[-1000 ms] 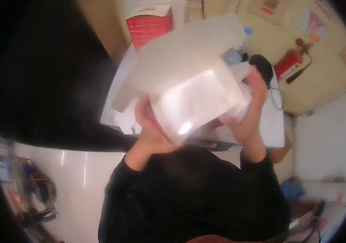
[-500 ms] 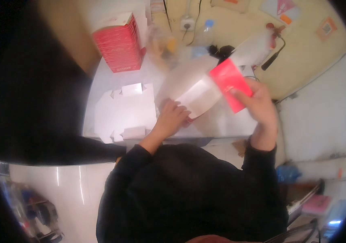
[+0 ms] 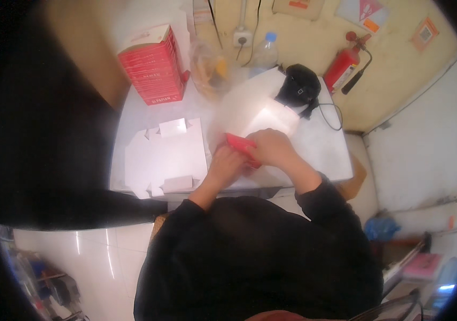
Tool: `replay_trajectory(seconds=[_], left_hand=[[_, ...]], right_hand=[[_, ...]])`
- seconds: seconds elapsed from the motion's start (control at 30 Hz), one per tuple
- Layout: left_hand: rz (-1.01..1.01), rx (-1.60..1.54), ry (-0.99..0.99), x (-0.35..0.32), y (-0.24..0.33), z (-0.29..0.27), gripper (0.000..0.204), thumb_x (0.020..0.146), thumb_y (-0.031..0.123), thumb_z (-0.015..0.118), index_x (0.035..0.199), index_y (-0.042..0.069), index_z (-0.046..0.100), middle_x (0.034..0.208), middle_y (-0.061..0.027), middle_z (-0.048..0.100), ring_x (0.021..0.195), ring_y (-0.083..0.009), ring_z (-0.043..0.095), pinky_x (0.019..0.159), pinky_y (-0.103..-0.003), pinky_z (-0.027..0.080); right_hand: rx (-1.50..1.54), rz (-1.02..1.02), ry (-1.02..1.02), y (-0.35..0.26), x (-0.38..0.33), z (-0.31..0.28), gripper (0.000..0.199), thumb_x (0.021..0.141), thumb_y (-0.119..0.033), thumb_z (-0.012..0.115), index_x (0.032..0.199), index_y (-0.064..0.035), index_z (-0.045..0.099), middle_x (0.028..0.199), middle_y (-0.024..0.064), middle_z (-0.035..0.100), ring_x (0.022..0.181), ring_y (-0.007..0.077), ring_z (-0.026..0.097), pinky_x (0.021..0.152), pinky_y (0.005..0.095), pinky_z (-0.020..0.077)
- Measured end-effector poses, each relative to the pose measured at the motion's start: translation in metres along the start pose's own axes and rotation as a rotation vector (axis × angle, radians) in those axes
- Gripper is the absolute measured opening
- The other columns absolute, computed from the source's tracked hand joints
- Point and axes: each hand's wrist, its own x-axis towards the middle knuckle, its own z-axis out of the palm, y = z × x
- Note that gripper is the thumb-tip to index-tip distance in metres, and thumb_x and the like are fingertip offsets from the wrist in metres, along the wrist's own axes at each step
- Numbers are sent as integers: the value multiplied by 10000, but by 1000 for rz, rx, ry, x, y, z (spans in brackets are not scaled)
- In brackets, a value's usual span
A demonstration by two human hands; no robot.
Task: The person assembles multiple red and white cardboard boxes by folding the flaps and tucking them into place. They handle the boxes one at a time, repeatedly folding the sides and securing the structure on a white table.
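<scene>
A carton [image 3: 275, 119], white inside, lies open on the table in front of me. Both hands meet at its near end, around a red card panel [image 3: 243, 143]. My left hand [image 3: 227, 165] is closed on the near left edge, fingers bent over it. My right hand [image 3: 273, 147] grips the panel from the right, its fingertips mostly hidden behind the back of the hand. Whether the red panel is joined to the carton cannot be made out. Left of my left hand, a flat white carton blank [image 3: 167, 155] with cut tabs lies on the table.
A tall stack of red cartons [image 3: 153, 69] stands at the back left. Behind the work are a clear plastic bag [image 3: 207, 67], a blue-capped bottle [image 3: 266, 52] and a black bag [image 3: 299, 88]. A red fire extinguisher [image 3: 342, 68] is by the wall. The white table [image 3: 324, 155] has a curved right edge.
My right hand has come down and left with the red panel, from the raised right side to beside my left hand. The black bag and extinguisher are now uncovered.
</scene>
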Motion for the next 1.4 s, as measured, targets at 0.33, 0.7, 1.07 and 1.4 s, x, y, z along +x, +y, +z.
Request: replay_trajectory(seconds=[0.33,0.7,1.07,1.4], left_hand=[[178,-67,126,-8,-13,6,171,607,128,691,771,152,646,856,16,609,854,-229,546,775,-387,424],[164,-214,161,-10,-26,-3,119,666,133,654,783,118,633,885,-23,614,894,-260,561,796,-389,433],[-150,-221,-144,-156,-40,-106,152,734,232,758,788,116,676,771,-50,660,755,-246,640,685,-374,507],[-420,-74,-196,-204,-46,-124,152,793,223,701,867,96,663,901,-84,662,822,-288,633,727,-381,515]], right_hand=[[-42,57,245,-15,-9,44,277,918,-313,462,842,-113,636,737,119,655,706,321,644,625,454,487],[215,-1,553,-30,-9,64,251,905,-289,524,970,-83,651,888,115,661,800,322,618,721,401,483],[545,-490,-62,-116,64,188,230,838,-226,601,988,-64,670,929,138,665,897,330,606,783,396,479],[308,-477,-245,-106,102,239,271,789,-233,646,999,-63,665,989,183,651,921,362,622,821,434,487]])
